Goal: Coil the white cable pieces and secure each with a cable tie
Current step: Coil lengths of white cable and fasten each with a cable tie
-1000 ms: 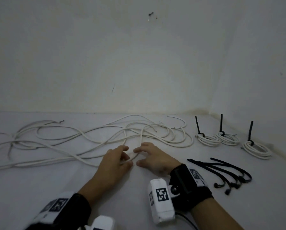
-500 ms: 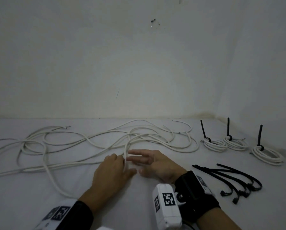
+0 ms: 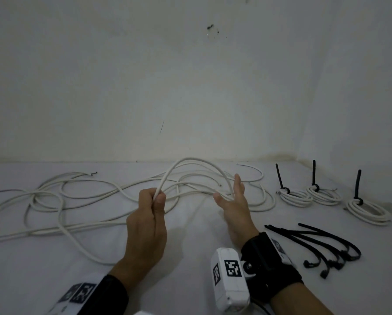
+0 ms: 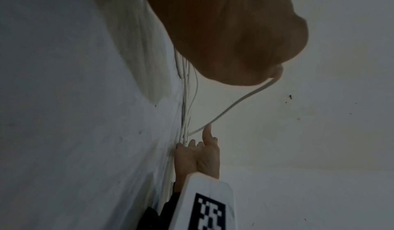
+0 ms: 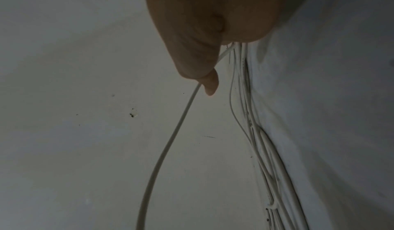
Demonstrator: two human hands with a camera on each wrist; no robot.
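Head view shows the left hand (image 3: 146, 226) pinching a white cable (image 3: 191, 160) between thumb and curled fingers, lifting an arch of it off the white surface (image 3: 190, 251), while the right hand (image 3: 234, 204), fingers straight and relaxed, props the far side of that arch. It looks light and springy, holding its curve. I'd grip near a free end and keep each turn pinched, or it may spring loose.

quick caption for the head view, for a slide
Left hand grips a raised loop of white cable, right hand open beside it; three tied coils at right.
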